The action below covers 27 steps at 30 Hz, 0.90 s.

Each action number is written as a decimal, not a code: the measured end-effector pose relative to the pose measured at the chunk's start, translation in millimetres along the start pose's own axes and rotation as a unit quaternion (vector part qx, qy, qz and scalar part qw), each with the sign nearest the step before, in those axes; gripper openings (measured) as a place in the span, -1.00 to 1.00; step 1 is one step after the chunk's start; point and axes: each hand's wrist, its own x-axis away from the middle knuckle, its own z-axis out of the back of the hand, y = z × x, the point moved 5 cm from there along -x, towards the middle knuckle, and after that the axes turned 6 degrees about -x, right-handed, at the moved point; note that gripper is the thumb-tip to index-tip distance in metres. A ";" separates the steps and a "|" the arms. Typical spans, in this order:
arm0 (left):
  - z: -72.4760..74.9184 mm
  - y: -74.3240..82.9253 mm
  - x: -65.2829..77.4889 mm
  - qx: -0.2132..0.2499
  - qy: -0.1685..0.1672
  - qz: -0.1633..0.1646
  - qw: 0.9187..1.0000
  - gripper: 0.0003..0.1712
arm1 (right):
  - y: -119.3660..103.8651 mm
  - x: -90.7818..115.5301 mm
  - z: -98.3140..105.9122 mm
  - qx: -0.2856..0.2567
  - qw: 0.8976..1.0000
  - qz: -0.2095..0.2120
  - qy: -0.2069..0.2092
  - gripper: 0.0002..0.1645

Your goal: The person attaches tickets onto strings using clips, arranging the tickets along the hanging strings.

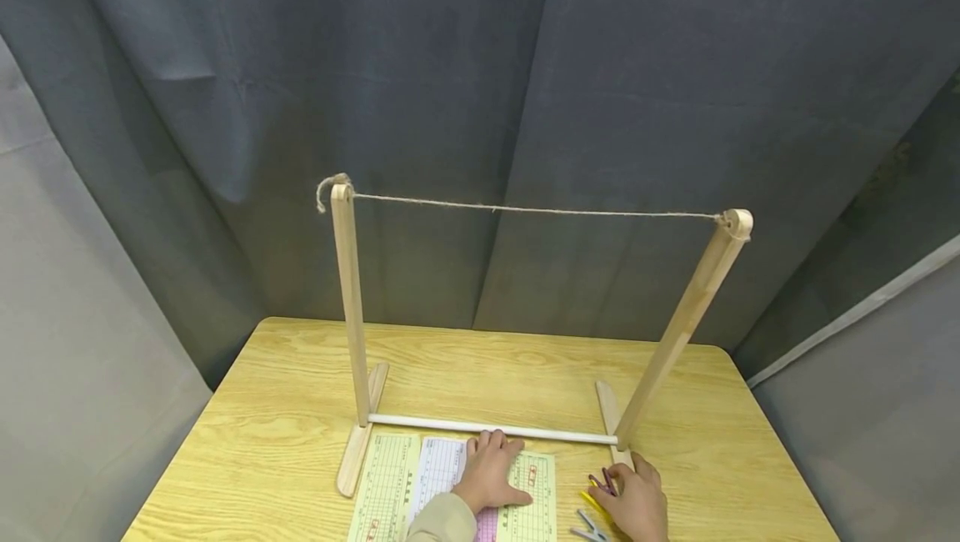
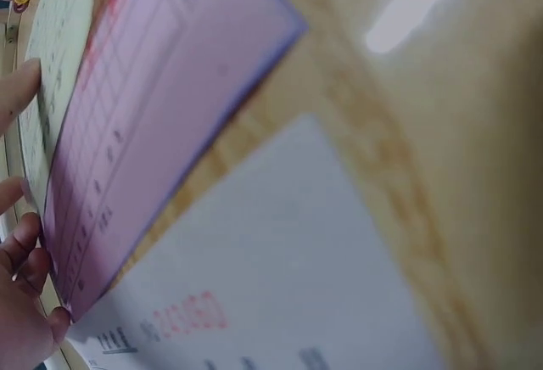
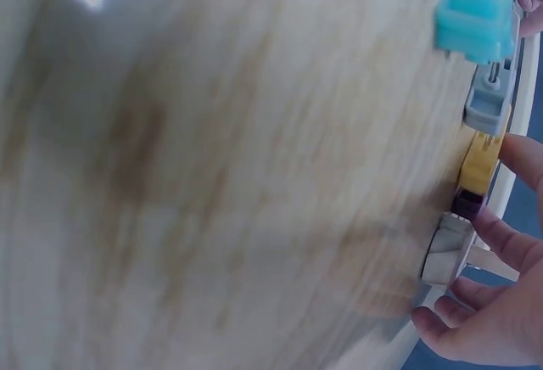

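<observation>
In the head view my left hand (image 1: 491, 475) rests with fingers spread over printed paper slips. Beneath and beside it lie a pink slip (image 1: 487, 523), a white slip (image 1: 438, 469) and two pale green slips, one on the left (image 1: 386, 484) and one on the right (image 1: 536, 492). My right hand (image 1: 637, 504) is at some clothespins, its thumb by the yellow clothespin (image 3: 479, 166) and its index finger by the purple clothespin (image 3: 468, 204). A grey clothespin (image 1: 590, 528) lies nearer me. Beyond it in the right wrist view is a turquoise clip-like piece (image 3: 479, 18).
A wooden stand spans the table (image 1: 270, 409), with a left post (image 1: 348, 300) and a right post (image 1: 682, 325). String (image 1: 525, 209) stretches between their tops, and a white rod (image 1: 487, 427) joins them low down. Grey curtains (image 1: 420, 92) hang behind.
</observation>
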 end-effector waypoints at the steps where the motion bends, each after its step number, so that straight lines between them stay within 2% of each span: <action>1: 0.3 0.0 -0.2 0.000 0.001 0.002 1.000 -0.08 | -0.4 -0.1 0.2 0.000 1.000 0.001 0.002 -0.54; 11: 1.8 0.2 -1.2 0.015 0.001 0.010 1.000 -0.24 | 0.9 -1.1 -0.6 -0.002 1.000 -0.013 -0.003 -0.65; 17: 5.2 0.8 -1.1 0.028 0.010 0.009 1.000 -0.25 | 0.2 -2.9 0.7 -0.004 1.000 -0.015 -0.006 -0.65; 23: 5.7 0.4 -0.2 0.023 0.044 0.002 0.999 -0.29 | 1.9 -5.6 -3.0 -0.001 0.999 -0.030 -0.026 -0.54; 27: 4.7 -0.1 0.2 0.021 0.081 -0.012 0.996 -0.44 | 3.7 -7.0 -5.6 0.004 0.999 -0.037 -0.025 -0.59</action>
